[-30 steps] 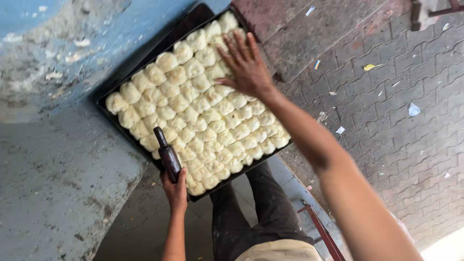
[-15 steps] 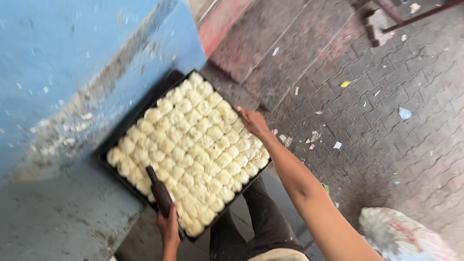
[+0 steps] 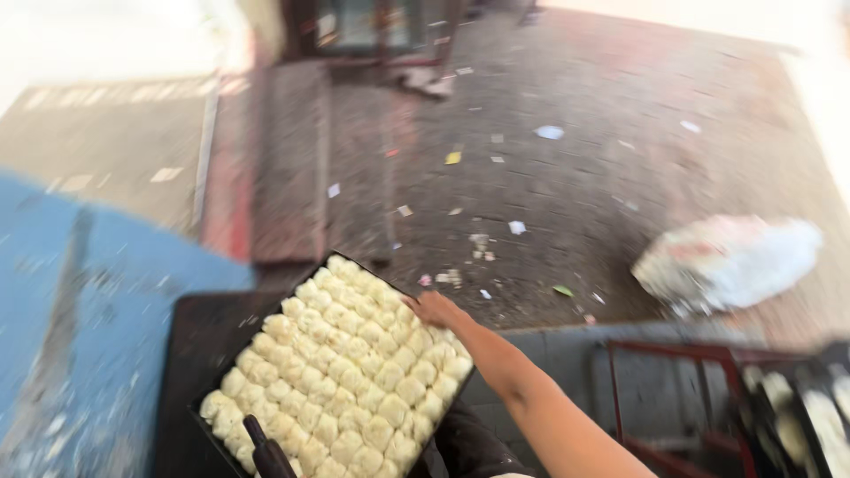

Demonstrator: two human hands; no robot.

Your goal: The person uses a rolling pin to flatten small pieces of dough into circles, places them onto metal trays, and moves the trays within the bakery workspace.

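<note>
My right hand [image 3: 436,310] rests on the far right rim of the black tray [image 3: 209,425], fingers curled down over its edge beside the outermost dough pieces [image 3: 341,363] (whether they truly pinch the rim or only press on it, I cannot tell through the blur). My left hand is below the frame; all I see of that side is the dark bottle [image 3: 268,453] standing up at the tray's near edge, so I cannot say how those fingers sit on it.

The tray lies aslant in the near left of the scene, over a dark surface [image 3: 199,336] next to the blue wall [image 3: 97,345], and it is packed edge to edge with pale, rounded dough pieces in rows that touch one another. I judge the load heavy for its thin metal, and the dough soft and easily dented, likely tacky too. So the rim is the place to take hold, at opposite edges or corners, never with fingers reaching in over the rows. A tilt might slide the whole sheet of dough toward the low side.

The blue wall crowds the tray on the left. To the right, near, a red metal frame [image 3: 673,354] stands with another tray of dough [image 3: 797,407] just past it. The far side is open: brick paving [image 3: 549,204] littered with paper scraps, and a crumpled white sack [image 3: 726,261] lying well off to the right.
</note>
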